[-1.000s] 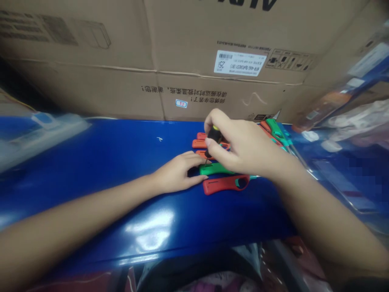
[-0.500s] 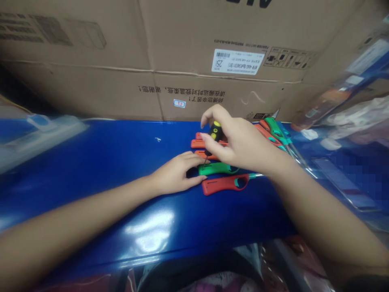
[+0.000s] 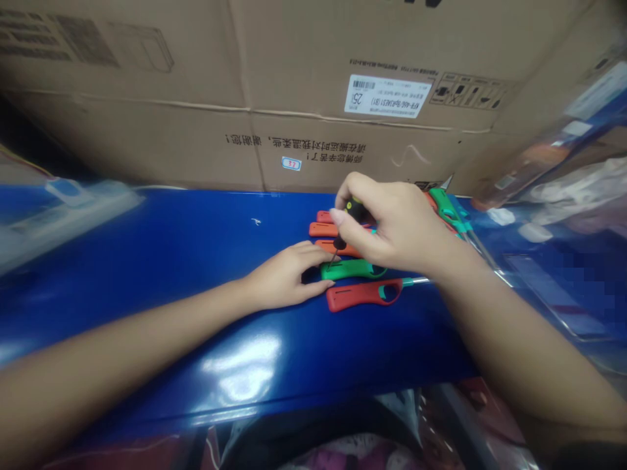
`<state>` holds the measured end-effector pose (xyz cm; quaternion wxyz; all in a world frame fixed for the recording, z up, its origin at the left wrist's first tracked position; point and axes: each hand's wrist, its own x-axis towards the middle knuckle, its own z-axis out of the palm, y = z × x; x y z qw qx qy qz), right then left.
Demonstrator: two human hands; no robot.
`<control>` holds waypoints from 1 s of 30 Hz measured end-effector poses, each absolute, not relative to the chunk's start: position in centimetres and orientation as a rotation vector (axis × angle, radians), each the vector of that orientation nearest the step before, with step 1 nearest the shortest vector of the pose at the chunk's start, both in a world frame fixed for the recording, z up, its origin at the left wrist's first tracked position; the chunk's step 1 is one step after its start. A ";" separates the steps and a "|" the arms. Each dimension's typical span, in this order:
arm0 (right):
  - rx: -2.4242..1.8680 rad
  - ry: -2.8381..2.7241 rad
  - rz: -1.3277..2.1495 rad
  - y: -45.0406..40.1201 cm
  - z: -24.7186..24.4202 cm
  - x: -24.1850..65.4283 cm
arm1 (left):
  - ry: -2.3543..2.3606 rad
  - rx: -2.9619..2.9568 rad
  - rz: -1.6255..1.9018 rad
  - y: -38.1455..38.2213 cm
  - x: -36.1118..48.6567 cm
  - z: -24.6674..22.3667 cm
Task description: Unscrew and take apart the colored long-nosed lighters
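My right hand [image 3: 392, 225] is closed round the black and yellow handle of a screwdriver [image 3: 356, 209], tilted with its tip down on the butt end of a green long-necked lighter [image 3: 353, 268]. Thumb and fingers of my left hand [image 3: 281, 275] pinch that same end from both sides. A red lighter [image 3: 360, 295] with a metal neck lies just nearer to me. Beyond the green one, an orange lighter [image 3: 323, 247], another orange lighter [image 3: 321, 229] and a red one [image 3: 323, 216] lie side by side, partly covered by my right hand.
More lighters [image 3: 445, 205] are piled beyond my right wrist on the blue table [image 3: 186, 248]. A large cardboard box [image 3: 294, 78] stands along the back. On the left is a blurred, pale power strip [image 3: 98, 209]. Plastic bags [image 3: 588, 196] lie at the right.
My right hand has turned with the screwdriver handle, so less of the handle shows now. The left hand and the green lighter stay in place; the view has shifted slightly.
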<state>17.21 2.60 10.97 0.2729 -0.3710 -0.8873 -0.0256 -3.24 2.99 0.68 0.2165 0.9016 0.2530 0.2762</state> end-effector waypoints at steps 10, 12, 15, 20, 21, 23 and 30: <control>-0.988 -2.409 -0.053 2.2 11.2 17.1 | 0.736 2.476 0.781 2.8 -3.2 0.8; -0.970 -2.440 -0.043 2.1 11.3 17.1 | 0.773 2.462 0.763 2.7 -3.3 0.8; -0.943 -2.481 -0.048 2.1 11.5 17.1 | 0.791 2.454 0.754 2.7 -3.3 0.9; -0.980 -2.488 -0.044 2.1 11.5 17.2 | 0.804 2.487 0.739 2.7 -3.3 0.7; -0.957 -2.502 -0.040 2.1 11.5 17.2 | 0.805 2.492 0.742 2.7 -3.3 0.7; -0.955 -2.502 -0.052 2.2 11.3 17.2 | 0.798 2.500 0.759 2.7 -3.3 0.6; -0.946 -2.493 -0.083 2.2 11.0 17.1 | 0.782 2.519 0.770 2.8 -3.3 0.5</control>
